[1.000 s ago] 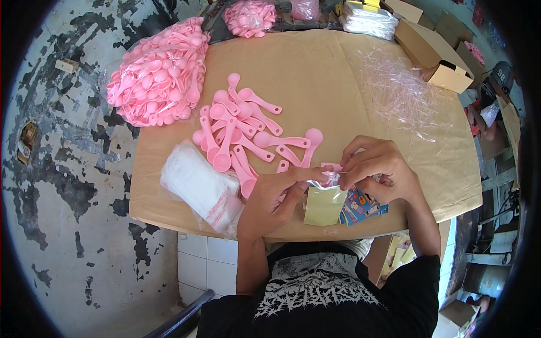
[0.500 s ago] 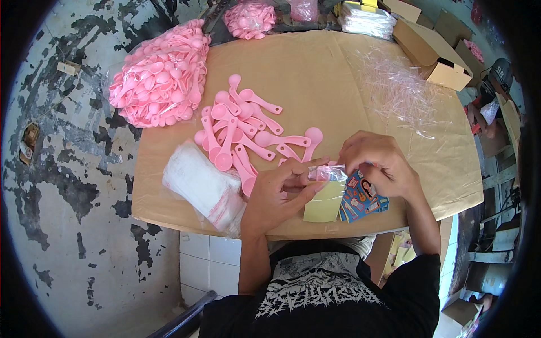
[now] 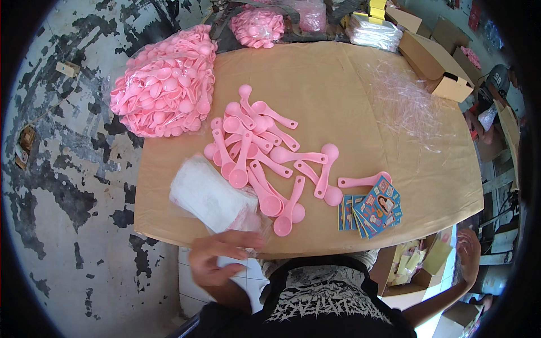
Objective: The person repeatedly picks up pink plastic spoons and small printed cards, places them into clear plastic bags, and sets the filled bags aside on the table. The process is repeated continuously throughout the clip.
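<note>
My left hand [image 3: 222,256] is at the table's near edge, its fingers apart and holding nothing, close to a stack of clear plastic bags [image 3: 205,191]. My right hand [image 3: 468,253] hangs off the table's right side with loosely spread, empty fingers. Beside it a yellowish packet [image 3: 437,256] shows over an open cardboard box [image 3: 389,270] of similar packets. Several pink plastic measuring spoons [image 3: 262,132] lie heaped mid-table. Blue printed cards [image 3: 377,208] lie fanned at the near right, with one pink spoon [image 3: 360,181] touching them.
A large clear bag of pink spoons [image 3: 163,84] stands at the far left, a smaller one [image 3: 257,27] behind it. Thin clear plastic strips [image 3: 406,107] lie at the right, near an open carton [image 3: 434,62]. Packed clear sleeves [image 3: 373,32] sit at the back.
The yellowish card and clear bag have left my hands above the table. My right hand has moved right and down beside the box; my left has moved left toward the bags.
</note>
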Motion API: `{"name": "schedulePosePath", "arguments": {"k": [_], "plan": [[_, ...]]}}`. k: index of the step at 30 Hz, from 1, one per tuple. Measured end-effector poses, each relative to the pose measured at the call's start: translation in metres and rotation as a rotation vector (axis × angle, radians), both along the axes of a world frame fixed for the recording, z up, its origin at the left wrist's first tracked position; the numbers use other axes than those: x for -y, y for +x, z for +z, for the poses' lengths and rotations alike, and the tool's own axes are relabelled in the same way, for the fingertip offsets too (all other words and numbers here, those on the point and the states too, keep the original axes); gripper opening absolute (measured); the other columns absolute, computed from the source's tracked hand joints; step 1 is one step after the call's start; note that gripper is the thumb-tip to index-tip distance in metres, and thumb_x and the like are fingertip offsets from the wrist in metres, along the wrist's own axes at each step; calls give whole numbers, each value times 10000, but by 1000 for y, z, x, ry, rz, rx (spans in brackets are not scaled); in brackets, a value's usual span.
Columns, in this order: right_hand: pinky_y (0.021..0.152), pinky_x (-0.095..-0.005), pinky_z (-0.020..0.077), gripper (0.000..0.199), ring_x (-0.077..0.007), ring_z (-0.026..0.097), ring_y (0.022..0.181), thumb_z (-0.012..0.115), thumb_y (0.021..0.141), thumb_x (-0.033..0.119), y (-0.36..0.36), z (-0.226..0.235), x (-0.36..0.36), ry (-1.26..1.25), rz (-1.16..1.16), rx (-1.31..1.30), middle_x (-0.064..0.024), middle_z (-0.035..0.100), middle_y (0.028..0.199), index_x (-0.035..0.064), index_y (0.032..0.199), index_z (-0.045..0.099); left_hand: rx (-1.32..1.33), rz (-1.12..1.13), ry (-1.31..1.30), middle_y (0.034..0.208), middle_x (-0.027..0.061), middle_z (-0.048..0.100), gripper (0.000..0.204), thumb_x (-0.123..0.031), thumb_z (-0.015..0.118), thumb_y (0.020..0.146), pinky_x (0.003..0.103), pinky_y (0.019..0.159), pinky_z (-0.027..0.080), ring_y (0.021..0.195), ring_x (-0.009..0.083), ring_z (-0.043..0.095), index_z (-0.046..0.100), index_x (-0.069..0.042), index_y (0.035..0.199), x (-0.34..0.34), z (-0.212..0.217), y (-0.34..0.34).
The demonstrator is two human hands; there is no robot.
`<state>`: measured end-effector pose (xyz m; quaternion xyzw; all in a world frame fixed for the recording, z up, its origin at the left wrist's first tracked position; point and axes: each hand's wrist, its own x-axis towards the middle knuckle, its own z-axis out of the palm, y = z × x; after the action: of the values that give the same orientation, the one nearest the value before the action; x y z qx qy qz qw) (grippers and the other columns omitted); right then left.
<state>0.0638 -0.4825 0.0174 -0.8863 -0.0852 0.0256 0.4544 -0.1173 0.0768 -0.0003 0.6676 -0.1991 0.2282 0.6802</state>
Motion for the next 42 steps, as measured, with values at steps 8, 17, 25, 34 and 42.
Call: {"name": "schedulePosePath", "arguments": {"k": [8,17,25,34,42], "plan": [[868,-305,442,181,-195,611,915,656,836,62,52,62,-131,-344,251,444,-93,643,957,8,1007,635,-424,545,891,1338,173,498,560,-305,688,853,383,1008,405,1248,283,479,503,-31,1305,-107,52,133],[681,-319,498,252,-197,650,762,730,792,187,139,37,-317,-535,1280,-101,-84,673,826,25,970,657,-606,81,1038,1447,247,355,694,-521,623,863,428,1102,301,1385,342,285,497,-14,1321,-110,11,236],[645,-324,492,225,-198,639,713,740,792,205,136,19,-341,-528,1280,-26,-79,656,778,40,921,658,-501,117,1062,1477,291,271,743,-500,634,857,451,1128,247,1394,409,237,415,-30,1389,-43,-6,205],[806,-404,477,164,-290,596,920,681,809,155,126,44,-342,-371,1119,596,-99,627,935,52,935,659,-469,241,1045,1497,228,287,700,-340,663,863,452,1132,242,1406,372,242,358,-108,1448,-67,54,113],[977,-457,405,377,-337,537,1131,517,938,380,86,0,-472,-67,1313,873,-159,585,1192,101,1172,615,-564,707,885,1522,178,287,779,-426,701,787,510,1159,83,1434,373,183,405,-60,1408,-49,-10,-13]]}}
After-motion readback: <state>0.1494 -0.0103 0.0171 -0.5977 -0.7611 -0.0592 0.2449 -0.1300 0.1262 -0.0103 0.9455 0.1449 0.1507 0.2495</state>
